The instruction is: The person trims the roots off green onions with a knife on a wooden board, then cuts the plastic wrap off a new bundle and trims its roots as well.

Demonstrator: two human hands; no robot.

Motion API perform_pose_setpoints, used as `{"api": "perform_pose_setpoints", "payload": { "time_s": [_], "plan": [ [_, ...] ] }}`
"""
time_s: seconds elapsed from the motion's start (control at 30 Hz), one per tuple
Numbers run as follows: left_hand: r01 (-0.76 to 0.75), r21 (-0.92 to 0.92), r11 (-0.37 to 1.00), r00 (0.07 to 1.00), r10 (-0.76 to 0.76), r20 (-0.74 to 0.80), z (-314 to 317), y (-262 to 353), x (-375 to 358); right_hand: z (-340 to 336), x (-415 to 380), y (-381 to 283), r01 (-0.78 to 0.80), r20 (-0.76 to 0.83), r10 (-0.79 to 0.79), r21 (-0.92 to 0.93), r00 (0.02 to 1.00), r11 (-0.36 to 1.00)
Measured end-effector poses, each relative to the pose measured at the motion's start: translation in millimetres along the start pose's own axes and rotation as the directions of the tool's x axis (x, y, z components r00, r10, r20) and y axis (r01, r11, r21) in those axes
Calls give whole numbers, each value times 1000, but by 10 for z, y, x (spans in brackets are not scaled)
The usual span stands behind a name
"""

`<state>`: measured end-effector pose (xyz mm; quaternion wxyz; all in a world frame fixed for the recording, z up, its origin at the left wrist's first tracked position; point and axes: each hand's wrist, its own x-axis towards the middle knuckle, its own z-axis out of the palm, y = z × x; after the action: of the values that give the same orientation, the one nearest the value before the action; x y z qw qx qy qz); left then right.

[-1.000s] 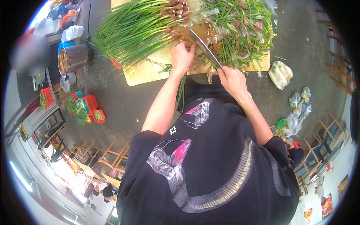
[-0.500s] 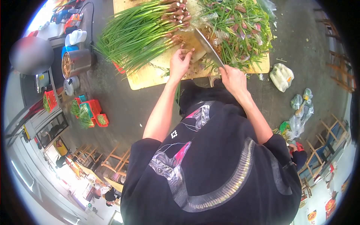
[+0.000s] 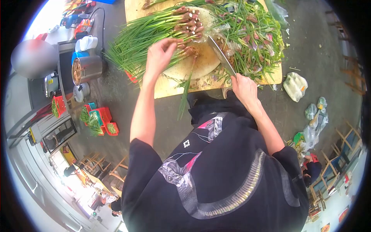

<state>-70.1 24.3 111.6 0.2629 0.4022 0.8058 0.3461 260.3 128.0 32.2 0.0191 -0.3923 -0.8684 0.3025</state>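
Note:
Closed around the handle of a knife (image 3: 222, 56), my right hand (image 3: 245, 92) keeps the blade slanting up and left over the round cutting board (image 3: 205, 66). My left hand (image 3: 160, 56) is at the pile of green onions (image 3: 154, 33), its thumb and fingers near the stems; what lies between the fingertips is hard to make out. Red-skinned bulbs (image 3: 191, 25) of the pile point right. One loose green onion (image 3: 186, 91) hangs over the table's front edge. Trimmed leaves and peelings (image 3: 251, 36) are heaped right of the board.
The wooden table (image 3: 164, 91) carries all this. On the floor stand a metal pot (image 3: 89, 69), red baskets (image 3: 103, 116) of greens and a white bag (image 3: 295, 86). Plastic bags (image 3: 311, 133) lie at right, near another person (image 3: 312, 170). Wooden stools stand farther off.
My left hand has moved left from the cutting board to the onion pile. The knife stays in my right hand. A loose onion now hangs at the board's front. The whole view has shifted slightly.

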Motion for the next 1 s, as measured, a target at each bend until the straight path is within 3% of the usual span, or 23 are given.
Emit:
{"api": "perform_pose_setpoints", "payload": {
  "time_s": [0.13, 0.23, 0.3, 0.33, 0.37, 0.47, 0.57, 0.6, 0.73, 0.93, 1.0],
  "plan": [
    [-261, 277, 925, 932, 316, -178, -14, -169, 623, 4, -13, -22, 9, -3, -9, -29, 1000, 1000],
    [-234, 392, 890, 866, 374, -332, 159, -380, 683, -25, -31, -6, 13, -1, -13, -35, 1000, 999],
    [-146, 256, 956, 860, 250, -445, 392, -466, 444, -33, -22, -12, -2, 3, 2, -32, 1000, 999],
    [-75, 68, 995, 898, 97, -430, 524, -421, 217, -12, -32, -9, 2, -14, -2, -23, 1000, 1000],
    [50, 10, 999, 918, -42, -393, 616, -274, -55, 17, -53, -7, 4, -28, -4, -12, 1000, 1000],
    [126, -83, 989, 922, -148, -358, 1141, -562, -587, 21, -27, 13, 2, -32, -3, -8, 999, 1000],
    [47, 14, 999, 893, -36, -449, 1458, -796, -716, 11, -32, -2, -17, 4, 17, -14, 1000, 1000],
    [31, 144, 989, 908, 32, -417, 1451, -753, -717, 9, -31, -2, -23, 17, 24, -18, 1000, 1000],
    [119, -65, 991, 914, -135, -383, 1526, -594, -669, 2, -40, 27, -1, -6, 1, 30, 1000, 1000],
    [-53, 88, 995, 965, 73, -252, 1551, -498, -677, -214, -94, 22, -21, 24, 18, 100, 1000, 995],
    [-39, 100, 994, 969, 62, -241, 1560, -486, -671, -289, -133, -47, -14, 41, 10, 120, 999, 993]
  ]
}}
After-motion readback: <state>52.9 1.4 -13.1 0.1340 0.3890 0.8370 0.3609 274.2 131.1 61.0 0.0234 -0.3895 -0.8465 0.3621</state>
